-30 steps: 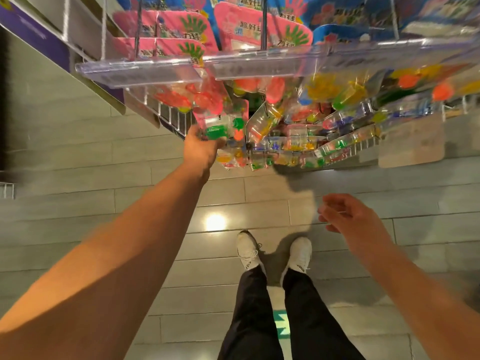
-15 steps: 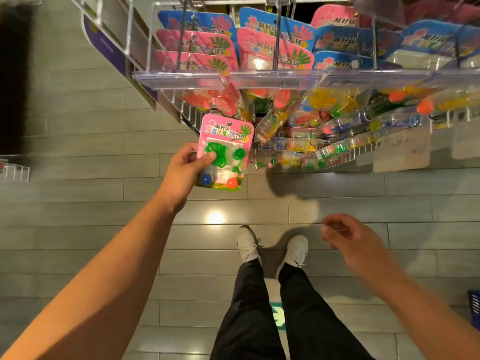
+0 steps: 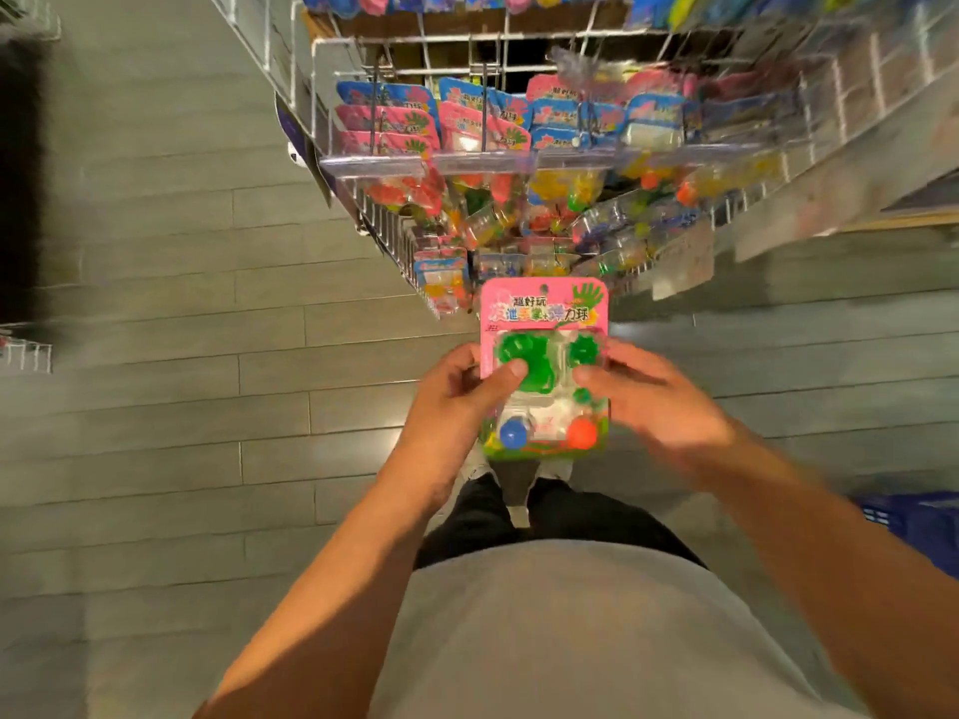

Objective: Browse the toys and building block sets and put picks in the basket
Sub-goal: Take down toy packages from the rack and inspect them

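Observation:
A pink blister-pack toy (image 3: pixel 544 308) with green sticky hands, a blue ball and an orange ball is held upright in front of me, below the rack. My left hand (image 3: pixel 456 402) grips its left edge, thumb on the front blister. My right hand (image 3: pixel 659 402) grips its right edge, thumb on the front as well. A corner of the blue basket (image 3: pixel 918 526) shows on the floor at the far right, partly cut off by the frame edge.
A white wire rack (image 3: pixel 519 80) with hooks full of similar pink and blue toy packs (image 3: pixel 482 127) hangs straight ahead. Lower wire bins (image 3: pixel 405 251) hold more packs. Another wire fixture (image 3: pixel 26 350) sits at the left edge. Grey plank floor lies below.
My left hand pulled the pink pack off the rack and brought it down toward me. My right hand rose and took hold of its right edge. The view tilted up the rack.

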